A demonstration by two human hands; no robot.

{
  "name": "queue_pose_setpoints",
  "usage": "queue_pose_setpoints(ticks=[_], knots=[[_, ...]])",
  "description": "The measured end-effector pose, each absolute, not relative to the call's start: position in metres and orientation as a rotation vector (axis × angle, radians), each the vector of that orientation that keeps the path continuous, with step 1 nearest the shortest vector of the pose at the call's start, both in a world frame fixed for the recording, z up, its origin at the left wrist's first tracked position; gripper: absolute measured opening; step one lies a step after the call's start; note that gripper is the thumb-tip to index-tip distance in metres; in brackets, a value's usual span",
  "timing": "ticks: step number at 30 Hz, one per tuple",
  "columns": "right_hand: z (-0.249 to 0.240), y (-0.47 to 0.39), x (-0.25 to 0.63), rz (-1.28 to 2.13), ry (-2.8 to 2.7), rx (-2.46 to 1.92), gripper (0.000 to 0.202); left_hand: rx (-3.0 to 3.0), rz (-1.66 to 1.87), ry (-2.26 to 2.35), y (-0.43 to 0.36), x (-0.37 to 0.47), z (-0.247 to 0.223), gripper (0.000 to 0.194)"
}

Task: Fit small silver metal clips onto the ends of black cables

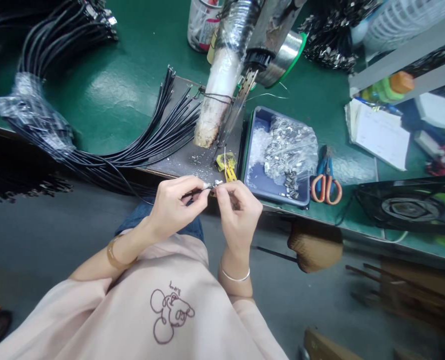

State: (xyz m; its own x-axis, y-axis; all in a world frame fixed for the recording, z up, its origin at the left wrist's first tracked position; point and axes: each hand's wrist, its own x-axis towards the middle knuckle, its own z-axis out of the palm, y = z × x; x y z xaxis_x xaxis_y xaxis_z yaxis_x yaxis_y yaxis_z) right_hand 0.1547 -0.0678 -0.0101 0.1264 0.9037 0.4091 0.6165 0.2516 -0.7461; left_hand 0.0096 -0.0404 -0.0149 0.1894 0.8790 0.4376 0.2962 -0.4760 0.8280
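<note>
While my left hand (179,206) pinches a thin black cable (210,187), I can't tell what my right hand (241,207) grips; a stained white tube (214,112) hangs far, a blue rectangular tray (258,181) right.

Green bench (106,95), well loaded.
From my remote seat I see cables (128,157) sweeping across its left and onto a dark board (175,165); to the right lie a blue tray (282,196), pliers (326,185), a notepad (380,134) and a black fan (410,206), with a cup (200,25) toward the back.
</note>
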Motion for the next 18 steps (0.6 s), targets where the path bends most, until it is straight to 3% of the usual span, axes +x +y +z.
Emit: queue_pose_setpoints(ticks=[5,11,18], knots=[[-0.0113,-0.0673,0.1561,0.298,-1.595,-1.464,0.032,1.961,1.282,1.009,-0.0408,0.0075,-0.0175,0.015],[-0.0099,-0.0668,0.1638,0.497,-1.441,-1.484,0.024,1.873,1.38,0.953,-0.0431,0.0102,-0.0215,0.008],[-0.0108,-0.0674,0.1615,0.309,-1.463,-1.392,0.007,1.652,1.354,0.996,-0.0402,0.0129,-0.0181,0.01]])
